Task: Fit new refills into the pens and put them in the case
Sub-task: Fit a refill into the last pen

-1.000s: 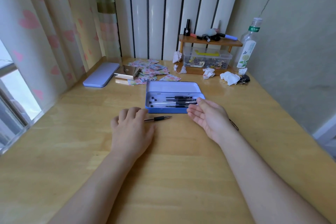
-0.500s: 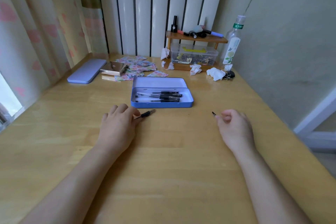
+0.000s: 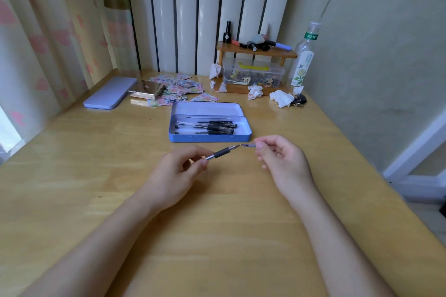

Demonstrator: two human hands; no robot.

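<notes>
My left hand [image 3: 177, 175] grips a pen [image 3: 220, 152] with a black rubber grip, raised above the table, its tip pointing right. My right hand [image 3: 281, 160] pinches a small pen cap [image 3: 249, 145] right at that tip; the cap looks blurred. Just beyond both hands an open blue metal case [image 3: 210, 138] lies on the wooden table, with several black pens [image 3: 212, 127] lying in it lengthwise.
The case's lilac lid [image 3: 109, 91] lies at the far left beside a shiny box [image 3: 147, 90] and scattered patterned papers [image 3: 178, 89]. A small wooden shelf [image 3: 255, 52], a clear plastic box [image 3: 253, 75], crumpled tissues [image 3: 281, 98] and a bottle [image 3: 303, 58] stand at the back right.
Both hands lifted off the table and came together: the left raised the pen, the right brought the cap from the right side to the pen's tip.
</notes>
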